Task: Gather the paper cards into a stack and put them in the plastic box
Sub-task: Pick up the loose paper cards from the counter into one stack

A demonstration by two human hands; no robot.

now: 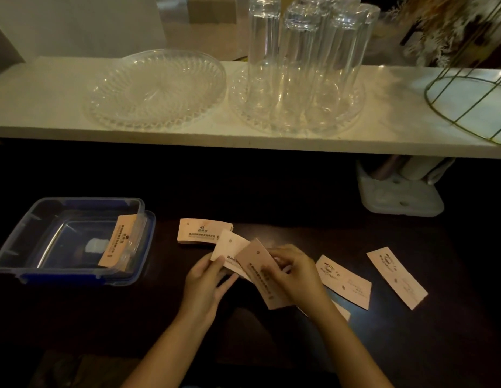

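Both forearms reach in from the near edge. The left hand [205, 278] and the right hand [292, 271] meet at the middle, fingers curled and pinching.

Café or bar counter, upturned glasses [305, 65] on tray, glass plate [156, 88], white shelf [47, 107]

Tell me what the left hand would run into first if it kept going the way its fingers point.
Probably the card stack lying on the dark table just beyond the left hand, whose fingers point up and slightly right, away from the person. The hand holds a card already; depth is unclear from this single view.
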